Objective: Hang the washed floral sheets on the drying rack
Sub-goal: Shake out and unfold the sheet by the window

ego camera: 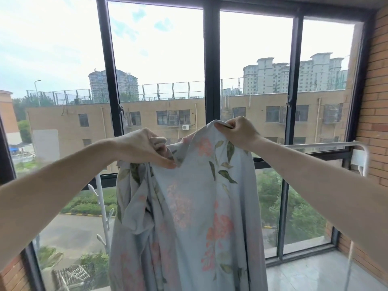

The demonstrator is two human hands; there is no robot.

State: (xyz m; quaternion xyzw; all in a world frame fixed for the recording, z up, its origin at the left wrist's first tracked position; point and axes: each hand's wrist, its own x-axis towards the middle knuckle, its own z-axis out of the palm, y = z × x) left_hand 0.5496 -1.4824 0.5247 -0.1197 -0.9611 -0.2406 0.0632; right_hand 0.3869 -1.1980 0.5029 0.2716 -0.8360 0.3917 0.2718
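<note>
both hands' fingers, left hand (144, 147) and right hand (241, 131), pinch the floral sheet's (189, 217) top edge.

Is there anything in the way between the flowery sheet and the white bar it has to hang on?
Nothing visible blocks it. Both hands, left hand and right hand, hold the floral sheet up by its top edge. The white rack bar runs bare just behind it, to the right.

Bright daylight through window (159, 59), overexposed sky, soft blur, wide-angle edge distortion
</note>
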